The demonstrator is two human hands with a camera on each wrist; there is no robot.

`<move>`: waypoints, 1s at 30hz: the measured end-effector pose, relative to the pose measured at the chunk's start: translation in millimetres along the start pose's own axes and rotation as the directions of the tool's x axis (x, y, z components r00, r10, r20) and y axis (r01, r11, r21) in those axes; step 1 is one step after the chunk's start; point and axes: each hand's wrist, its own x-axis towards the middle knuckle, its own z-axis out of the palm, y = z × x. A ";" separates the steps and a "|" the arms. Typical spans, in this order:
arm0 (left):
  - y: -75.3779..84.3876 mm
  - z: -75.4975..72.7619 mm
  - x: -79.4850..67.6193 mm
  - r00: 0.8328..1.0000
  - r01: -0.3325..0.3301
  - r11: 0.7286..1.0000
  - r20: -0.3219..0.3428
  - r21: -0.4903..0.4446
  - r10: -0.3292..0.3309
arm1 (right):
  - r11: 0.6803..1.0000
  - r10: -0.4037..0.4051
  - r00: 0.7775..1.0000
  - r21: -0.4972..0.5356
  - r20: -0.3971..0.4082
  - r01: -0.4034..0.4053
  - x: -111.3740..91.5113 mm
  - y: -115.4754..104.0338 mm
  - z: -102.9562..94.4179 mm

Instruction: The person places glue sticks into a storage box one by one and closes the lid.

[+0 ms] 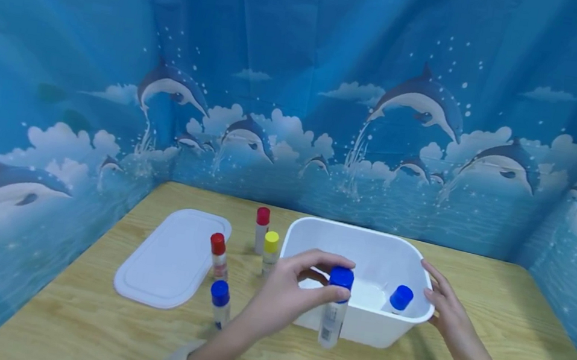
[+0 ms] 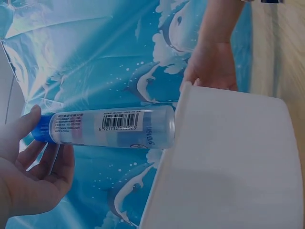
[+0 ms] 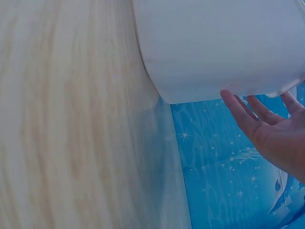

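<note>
Left hand (image 1: 281, 294) pinches a blue-capped tube (image 1: 331, 325) by the cap (image 1: 341, 277), just outside the white bin (image 1: 373, 328) (contact's hard to judge); right hand (image 1: 447, 310), spread, steadies the bin. Looks like loading; next calls for lifting over, then lowering.

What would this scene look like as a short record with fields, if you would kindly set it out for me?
Left grip: pinches a blue-capped tube by its cap
Right grip: touches the white bin at its right end
Bin: open, on the wooden table
Inside bin: another blue tube
Left of bin: two red-capped tubes, one yellow-capped tube, a third blue tube
Far left: white lid, flat
Backdrop: dolphin-print curtain
</note>
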 end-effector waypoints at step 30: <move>34.3 19.2 74.2 0.967 -0.231 0.969 -0.095 0.083 0.238 | 1.000 0.022 1.000 0.008 0.003 -0.022 0.4 0.0 -1.2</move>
